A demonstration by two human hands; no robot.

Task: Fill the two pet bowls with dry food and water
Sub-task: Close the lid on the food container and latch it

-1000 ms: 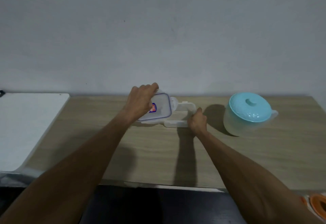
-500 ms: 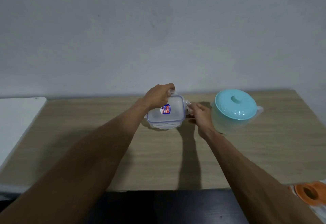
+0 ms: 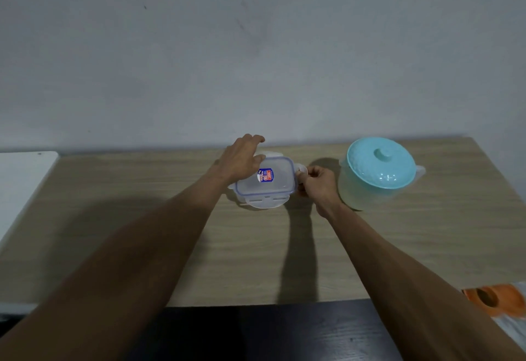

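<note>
A clear plastic food container [image 3: 266, 187] with a blue-edged lid and a small sticker stands on the wooden table [image 3: 170, 232], near the back. My left hand [image 3: 242, 158] rests on the lid's far left corner, fingers stretched over it. My right hand [image 3: 316, 181] pinches the latch flap on the container's right side. To the right stands a translucent water jug [image 3: 378, 172] with a turquoise lid. I cannot see what is inside the container. No pet bowls are in view.
A white surface [image 3: 22, 178] adjoins the table on the left. An orange object [image 3: 495, 299] lies at the lower right, past the table's front edge. A plain wall runs behind the table.
The lid, tilted up a second ago, now lies flat on the container. My right hand moved from the container's front edge to its right latch. The view shifted left.
</note>
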